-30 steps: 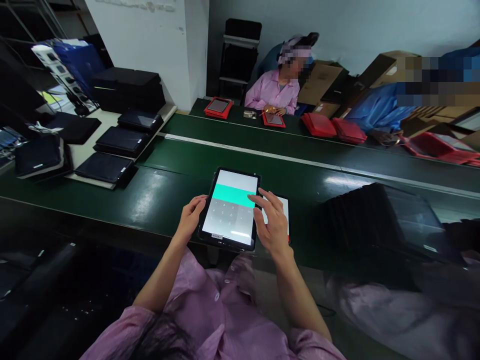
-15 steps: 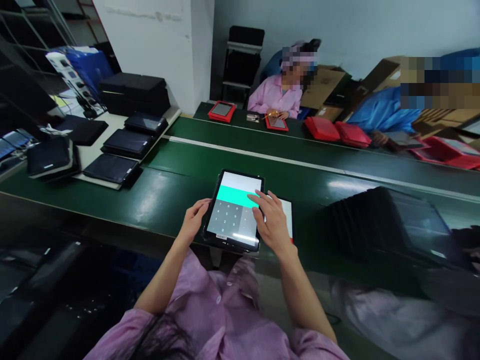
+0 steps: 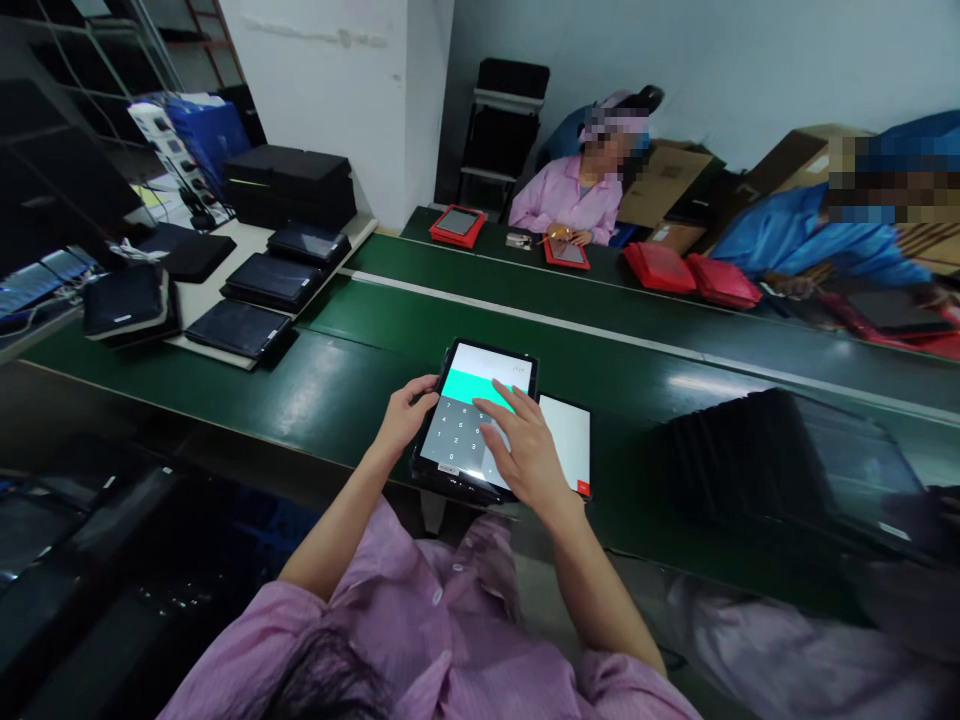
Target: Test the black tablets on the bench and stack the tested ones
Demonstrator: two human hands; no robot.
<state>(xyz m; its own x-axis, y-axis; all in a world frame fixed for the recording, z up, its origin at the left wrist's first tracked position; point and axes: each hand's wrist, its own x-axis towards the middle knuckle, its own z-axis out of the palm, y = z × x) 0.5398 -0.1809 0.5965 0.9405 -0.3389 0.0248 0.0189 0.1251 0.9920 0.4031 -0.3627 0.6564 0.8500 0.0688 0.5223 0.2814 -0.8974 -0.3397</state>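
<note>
A black-cased tablet (image 3: 469,400) with a lit screen showing a teal band over a number keypad is tilted up at the near edge of the green table (image 3: 337,390). My left hand (image 3: 405,415) grips its left edge, fingers curled round the case. My right hand (image 3: 521,450) hovers over the screen with fingers spread, the index fingertip touching the keypad. A second tablet (image 3: 568,445) with a white screen lies flat just to the right, partly behind my right hand.
Several dark tablets (image 3: 240,327) lie on a white board at the left. A stack of black cases (image 3: 757,450) stands at the right. Across the table a person in pink (image 3: 574,200) handles red-cased tablets (image 3: 457,225); more red cases (image 3: 690,272) and a blue-clad person (image 3: 787,240) are farther right.
My right hand has moved left and down, from the tablet's right edge onto the keypad. The second tablet's white screen shows more. My view has shifted a little.
</note>
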